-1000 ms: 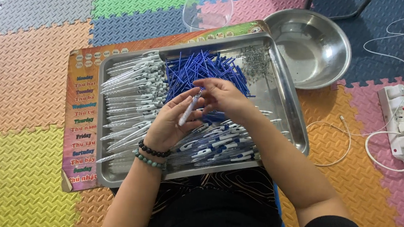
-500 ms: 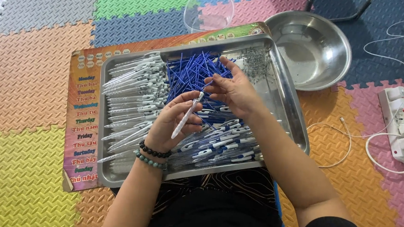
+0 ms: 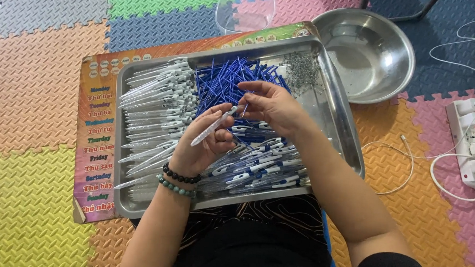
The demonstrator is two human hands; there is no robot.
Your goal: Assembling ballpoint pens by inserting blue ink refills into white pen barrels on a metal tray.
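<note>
Over the middle of a steel tray, two bare hands meet above heaps of pen parts. Left hand, wearing two bead bracelets at the wrist, is clenched around a clear pen barrel, which lies slanted with its narrow tip toward the tray's near left corner and its open end raised toward the other hand. Right hand pinches a thin blue refill between thumb and fingertips, its lower end just beside the open end of the barrel; whether the two touch cannot be told.

Along the tray's left side lies a row of clear barrels, tips pointing left. Against the far edge, at its middle, sits a pile of blue refills, and toward the far right corner a small heap of fine metal springs. Along the near edge, under the forearms, lie finished pens with blue and white clips.

Beneath the tray is a printed poster, resting on coloured foam floor mats. Beyond the tray's far right corner stands a round steel bowl, and beside it a clear plastic tub. At the right, a white power strip with cables lies on the mats.
</note>
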